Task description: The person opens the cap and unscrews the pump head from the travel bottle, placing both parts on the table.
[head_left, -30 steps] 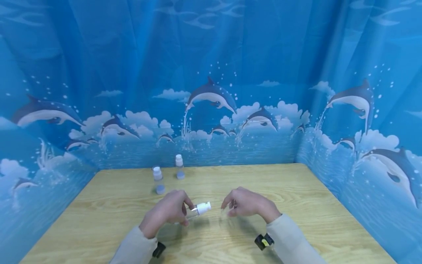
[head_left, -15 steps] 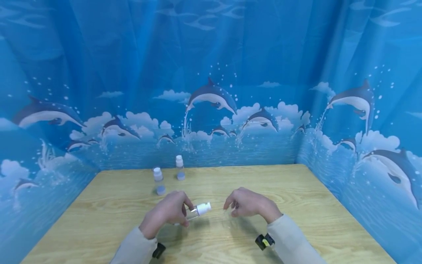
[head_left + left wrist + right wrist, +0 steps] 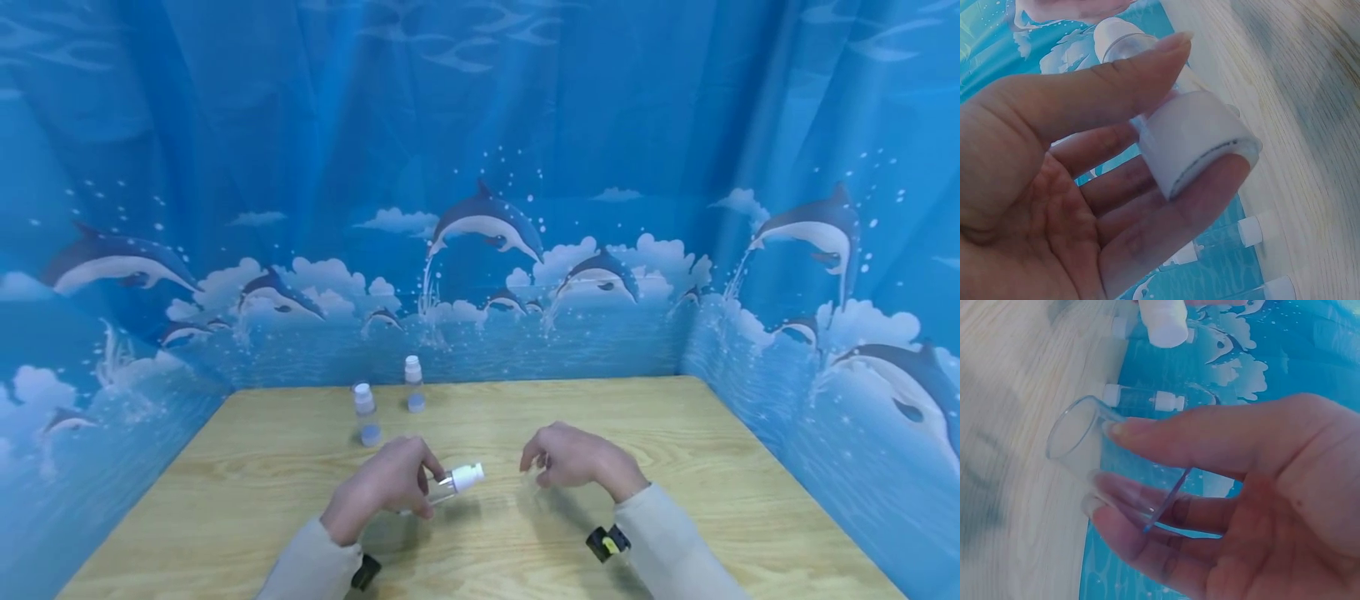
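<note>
1. The left hand (image 3: pixel 393 479) gripped a clear bottle (image 3: pixel 456 482) with a white top, thumb on one side and fingers on the other.
2. That bottle was held tilted over above the table (image 3: pixel 675 442), its white top pointing toward the other hand; the left wrist view showed its white base (image 3: pixel 1194 140) between thumb and fingers.
3. The right hand (image 3: pixel 577 457) held a clear cup (image 3: pixel 1100 459) between thumb and curled fingers, one round end sticking out past the fingertips.
4. The cup and the bottle were apart.
5. Two more white-topped bottles, a nearer one (image 3: pixel 366 415) and a farther one (image 3: pixel 414 385), stood upright beyond the left hand.
6. A blue dolphin curtain (image 3: pixel 480 100) hung behind.
</note>
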A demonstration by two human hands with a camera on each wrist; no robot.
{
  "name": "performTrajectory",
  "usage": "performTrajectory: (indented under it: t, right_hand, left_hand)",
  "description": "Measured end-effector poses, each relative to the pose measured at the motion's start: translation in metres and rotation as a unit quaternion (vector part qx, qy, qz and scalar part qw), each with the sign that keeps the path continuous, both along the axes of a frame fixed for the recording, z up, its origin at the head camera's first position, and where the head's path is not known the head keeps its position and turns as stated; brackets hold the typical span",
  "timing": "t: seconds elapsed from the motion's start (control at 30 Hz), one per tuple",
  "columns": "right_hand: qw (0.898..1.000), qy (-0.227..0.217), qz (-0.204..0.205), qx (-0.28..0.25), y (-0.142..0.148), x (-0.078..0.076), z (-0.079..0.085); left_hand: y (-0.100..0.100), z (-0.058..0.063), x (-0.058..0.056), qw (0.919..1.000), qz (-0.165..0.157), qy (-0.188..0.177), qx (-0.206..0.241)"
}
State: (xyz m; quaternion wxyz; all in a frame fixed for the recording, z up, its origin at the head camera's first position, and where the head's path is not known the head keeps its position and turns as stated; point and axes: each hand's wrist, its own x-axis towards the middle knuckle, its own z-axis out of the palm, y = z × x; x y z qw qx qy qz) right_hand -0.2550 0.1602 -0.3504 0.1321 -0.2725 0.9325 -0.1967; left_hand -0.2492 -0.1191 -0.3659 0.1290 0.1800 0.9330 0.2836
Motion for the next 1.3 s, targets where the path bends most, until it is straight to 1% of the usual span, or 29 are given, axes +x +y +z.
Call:
performTrajectory:
  t: [0.17, 0.37, 0.63, 1.07, 1.3]
  right_hand:
    - [0.999, 0.014, -0.015, 0.032, 0.002, -0.01, -0.001]
    - [0.997, 0.015, -0.036, 0.073, 0.007, -0.029, 0.001]
    - [0.993, 0.019, -0.067, 0.091, 0.022, -0.049, 0.004]
    - [0.988, 0.002, -0.108, 0.108, 0.039, -0.069, 0.003]
    - [0.985, 0.005, -0.125, 0.115, 0.051, -0.083, 0.0]
  left_hand:
    - [0.001, 0.0, 0.001, 1.0, -0.001, 0.003, 0.001]
    - [0.0, 0.0, 0.0, 1.0, -0.001, 0.003, -0.003]
    - [0.0, 0.0, -0.002, 0.9999, 0.001, 0.004, -0.011]
    - [0.0, 0.0, -0.001, 1.0, 0.004, 0.003, -0.001]
    - [0.001, 0.0, 0.0, 1.0, 0.002, 0.001, 0.0]
